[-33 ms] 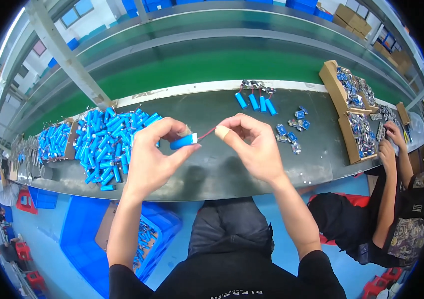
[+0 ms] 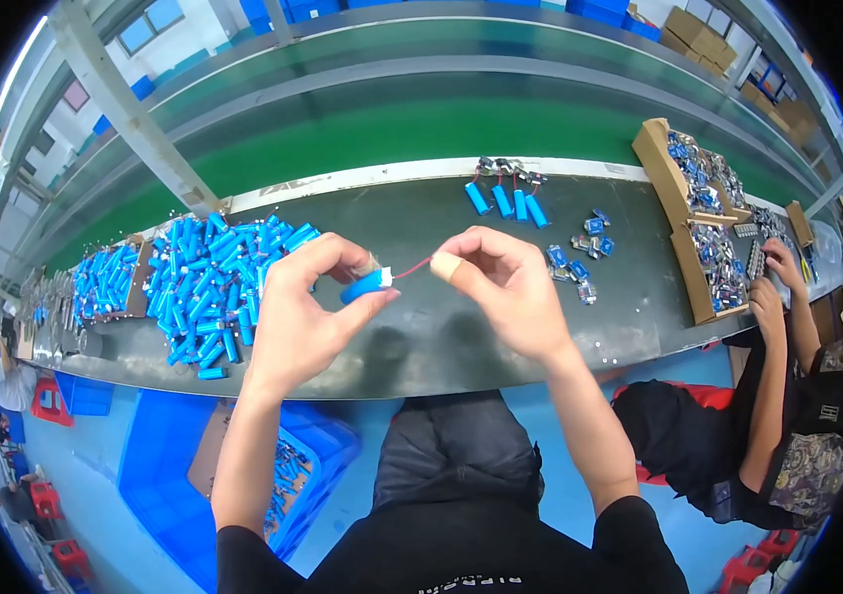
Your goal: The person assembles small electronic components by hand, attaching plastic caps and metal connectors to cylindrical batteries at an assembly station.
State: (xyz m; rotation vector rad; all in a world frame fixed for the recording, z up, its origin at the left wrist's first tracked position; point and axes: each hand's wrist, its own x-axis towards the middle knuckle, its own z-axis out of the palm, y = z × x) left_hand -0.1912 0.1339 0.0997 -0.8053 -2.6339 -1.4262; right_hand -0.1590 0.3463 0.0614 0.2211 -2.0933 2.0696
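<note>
Between the thumb and fingers of my left hand [image 2: 310, 307] is a blue cylindrical battery cell [image 2: 366, 286] with a white end. A thin red wire [image 2: 411, 267] runs from that end to my right hand [image 2: 508, 292], whose thumb and fingers pinch its far end. Whatever else sits in this pinch is hidden. Tan tape wraps the right thumb. Left of my left hand lies a large heap of blue cells [image 2: 205, 287]. Beyond my right hand, several wired cells [image 2: 502, 203] lie in a row, attached to small metal parts. Loose small blue-and-silver parts [image 2: 570, 265] lie nearer.
Cardboard trays [image 2: 681, 262] of small parts stand at the right, beside a co-worker's hands [image 2: 776, 287]. A slanted grey post [image 2: 134, 109] rises at the back left, near a green conveyor belt [image 2: 392, 129]. Below the dark table's edge sits a blue bin [image 2: 159, 465].
The battery cell has tilted slightly, its white end a little higher. Both hands stay in nearly the same place.
</note>
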